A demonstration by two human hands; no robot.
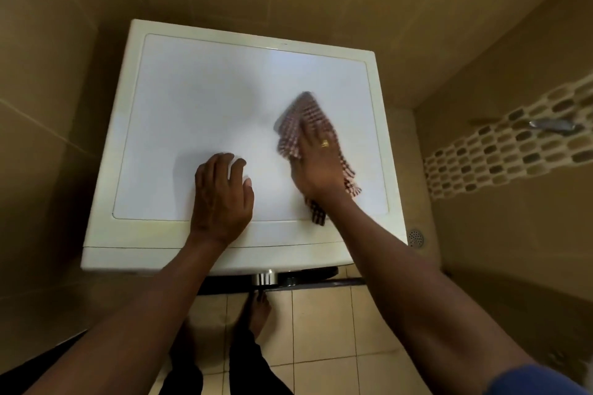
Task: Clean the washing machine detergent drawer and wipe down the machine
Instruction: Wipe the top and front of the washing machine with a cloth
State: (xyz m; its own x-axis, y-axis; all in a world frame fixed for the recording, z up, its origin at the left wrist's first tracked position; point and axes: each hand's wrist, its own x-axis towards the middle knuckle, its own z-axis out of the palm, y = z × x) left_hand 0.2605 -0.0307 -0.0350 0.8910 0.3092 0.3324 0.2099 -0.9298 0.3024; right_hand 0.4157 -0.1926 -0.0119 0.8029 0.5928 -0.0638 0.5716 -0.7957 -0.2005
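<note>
Pressing a red-and-white checked cloth (290, 125) onto the white washing machine's flat top (199, 99), the right hand (316, 163) lies right of centre, its fingers stretched over the fabric, though blur hides the detail. The cloth's tail reaches the panel's front seam. The left hand (221, 199) rests near the front edge, fingers loosely bent, holding nothing. Bare lid lies open to the left and rear of the 2 hands. Beige tiled walls (48, 106) crowd the left and back edges; a round floor drain (416, 237) sits just right.
</note>
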